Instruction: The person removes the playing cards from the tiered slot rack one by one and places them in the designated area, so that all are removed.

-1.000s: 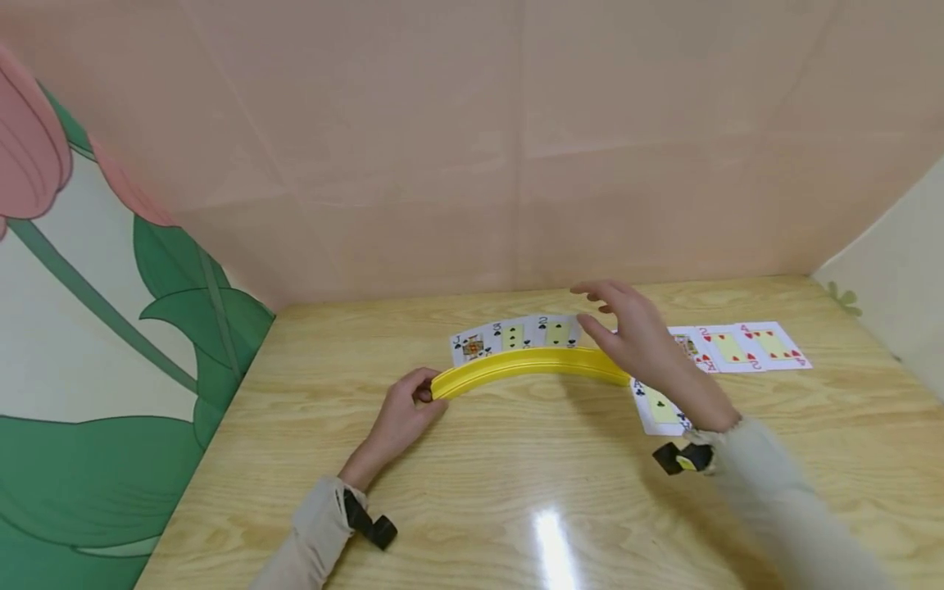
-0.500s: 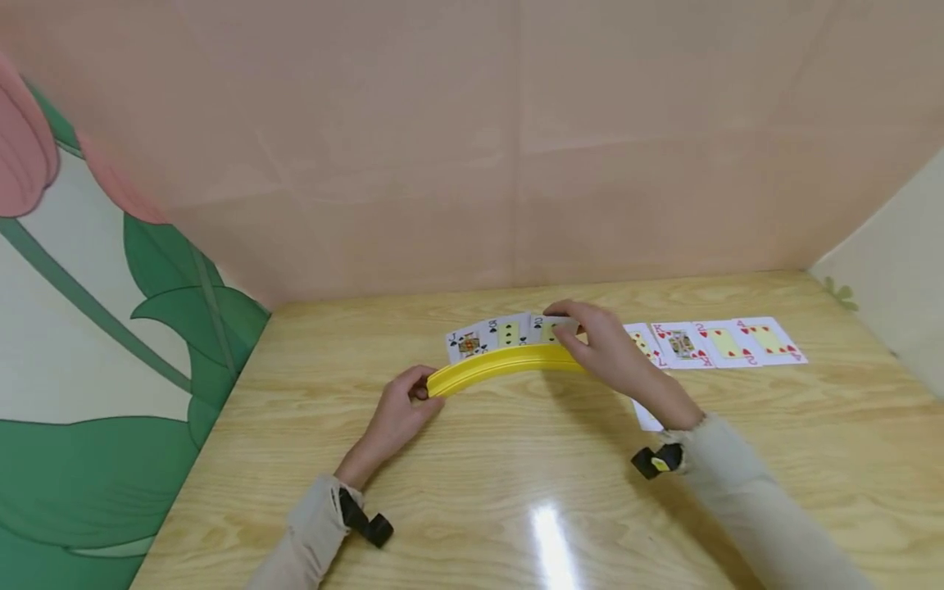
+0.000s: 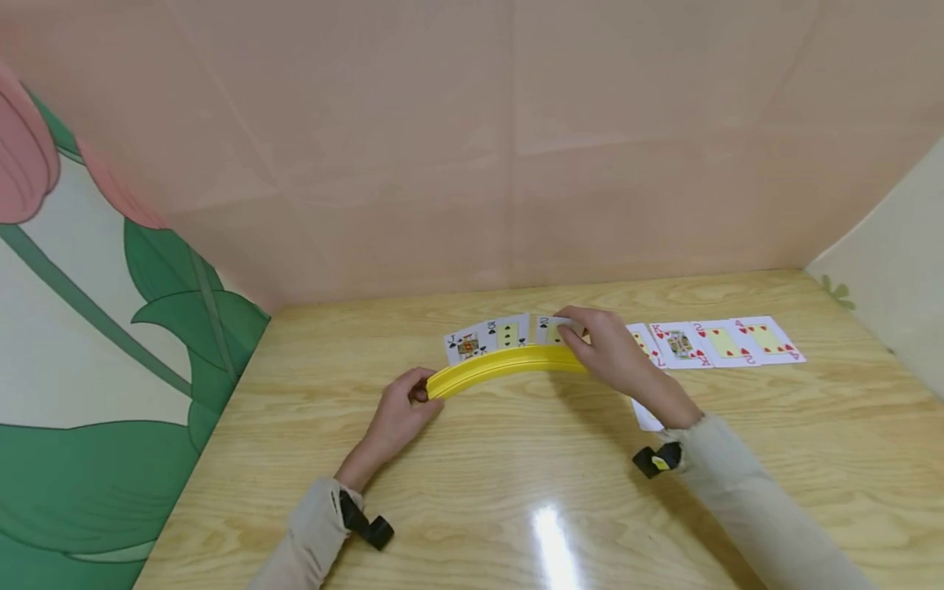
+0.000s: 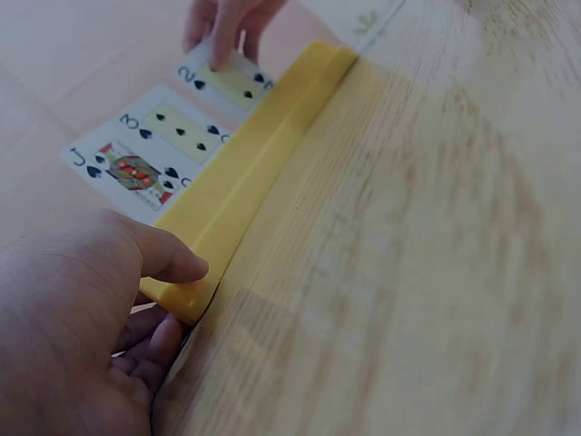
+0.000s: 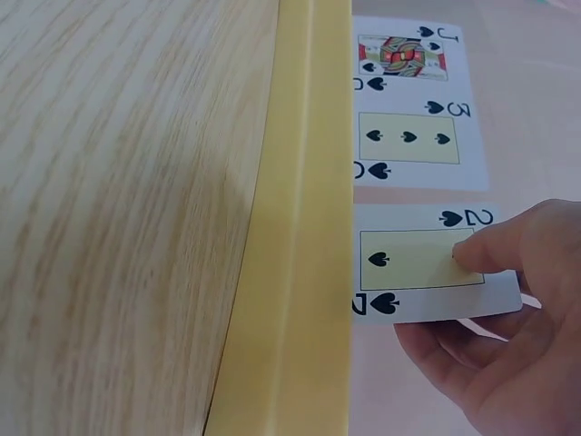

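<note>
Left hand (image 3: 394, 414) grips the yellow holder (image 3: 509, 359) while right hand (image 3: 615, 351) pinches the two of spades (image 5: 413, 259), apparently seating it, which next calls for straight alignment.

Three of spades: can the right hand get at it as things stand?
Probably yes, once the right hand lets go of the two of spades it pinches: the three of spades stands next along the yellow card holder, its upper edge uncovered.

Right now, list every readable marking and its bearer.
"J": white spade card in yellow curved rack
"3": white spade card, same rack
"2": white spade card in right grip
"K": white heart card, wood-grain table
"2": white heart card
"4": white heart card
Unclear: white diamond card; hidden: another white card
</note>
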`<action>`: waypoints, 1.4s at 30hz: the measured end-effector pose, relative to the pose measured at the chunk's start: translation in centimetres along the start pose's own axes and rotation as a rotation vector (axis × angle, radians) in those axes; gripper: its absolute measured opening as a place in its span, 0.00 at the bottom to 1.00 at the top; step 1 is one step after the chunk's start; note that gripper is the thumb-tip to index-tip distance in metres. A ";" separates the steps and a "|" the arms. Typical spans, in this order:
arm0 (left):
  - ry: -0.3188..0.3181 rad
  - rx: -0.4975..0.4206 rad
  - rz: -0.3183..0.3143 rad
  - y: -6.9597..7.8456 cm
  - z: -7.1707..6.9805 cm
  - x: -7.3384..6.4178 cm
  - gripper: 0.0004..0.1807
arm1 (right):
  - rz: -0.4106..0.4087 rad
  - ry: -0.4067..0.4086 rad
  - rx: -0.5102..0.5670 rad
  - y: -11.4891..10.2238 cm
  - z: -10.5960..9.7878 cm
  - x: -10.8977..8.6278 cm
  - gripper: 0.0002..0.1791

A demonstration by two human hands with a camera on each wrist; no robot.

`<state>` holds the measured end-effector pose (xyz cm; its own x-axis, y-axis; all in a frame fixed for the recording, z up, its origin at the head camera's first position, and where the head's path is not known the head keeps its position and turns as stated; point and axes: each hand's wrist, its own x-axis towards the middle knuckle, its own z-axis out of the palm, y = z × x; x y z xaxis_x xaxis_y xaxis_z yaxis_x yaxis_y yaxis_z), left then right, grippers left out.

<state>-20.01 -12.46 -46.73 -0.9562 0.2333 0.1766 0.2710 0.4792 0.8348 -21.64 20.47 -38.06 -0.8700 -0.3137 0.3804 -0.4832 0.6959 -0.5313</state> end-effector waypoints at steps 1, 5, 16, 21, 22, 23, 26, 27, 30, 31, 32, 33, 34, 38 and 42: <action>0.000 0.000 0.001 0.0 0.0 0.0 0.19 | -0.002 0.003 -0.003 0.0 0.0 0.0 0.12; 0.000 -0.001 0.004 -0.1 0.0 0.0 0.19 | -0.006 0.013 -0.012 0.2 -0.1 0.0 0.12; 0.002 0.000 0.000 -0.2 0.0 0.0 0.19 | -0.003 0.024 0.007 -0.2 -1.0 -0.1 0.15; 0.003 -0.003 0.001 -0.2 0.0 0.0 0.18 | -0.015 0.034 0.014 -0.4 -0.9 0.0 0.17; 0.003 -0.004 0.001 -0.2 0.0 0.0 0.18 | -0.022 0.041 0.011 -0.5 -0.9 -0.1 0.18; 0.003 -0.004 0.001 -0.2 0.0 0.0 0.18 | -0.033 0.052 0.006 -0.5 -0.9 -0.1 0.20; 0.002 -0.005 0.002 -0.2 0.0 0.1 0.18 | -0.065 0.089 0.000 -0.6 -0.9 -0.1 0.26; 0.002 -0.004 0.001 -0.2 0.0 0.1 0.18 | -0.076 0.105 0.000 -0.7 -0.9 -0.1 0.28; 0.000 -0.003 0.000 -0.2 0.0 0.1 0.18 | -0.092 0.137 0.011 -0.8 -1.0 -0.2 0.28; -0.001 -0.003 -0.001 -0.2 0.0 0.1 0.18 | -0.095 0.144 0.014 -0.9 -1.0 -0.2 0.26; -0.002 -0.002 -0.002 -0.2 0.0 0.1 0.18 | -0.098 0.148 0.021 -0.9 -1.1 -0.2 0.23; -0.003 -0.003 -0.002 -0.2 0.0 0.1 0.18 | -0.099 0.150 0.027 -1.0 -1.1 -0.2 0.21; -0.003 -0.003 -0.001 -0.2 0.0 0.1 0.18 | -0.101 0.151 0.032 -1.0 -1.1 -0.2 0.18; -0.002 -0.002 -0.001 -0.1 0.0 0.0 0.18 | -0.111 0.143 0.036 -1.2 -1.2 -0.3 0.08; -0.001 0.000 -0.004 0.0 -0.1 0.0 0.19 | -0.126 0.141 0.023 -1.3 -1.2 -0.5 0.04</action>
<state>-19.97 -12.56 -46.67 -0.9571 0.2326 0.1730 0.2676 0.4797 0.8356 -20.48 20.50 -36.62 -0.7809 -0.3022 0.5466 -0.5908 0.6415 -0.4893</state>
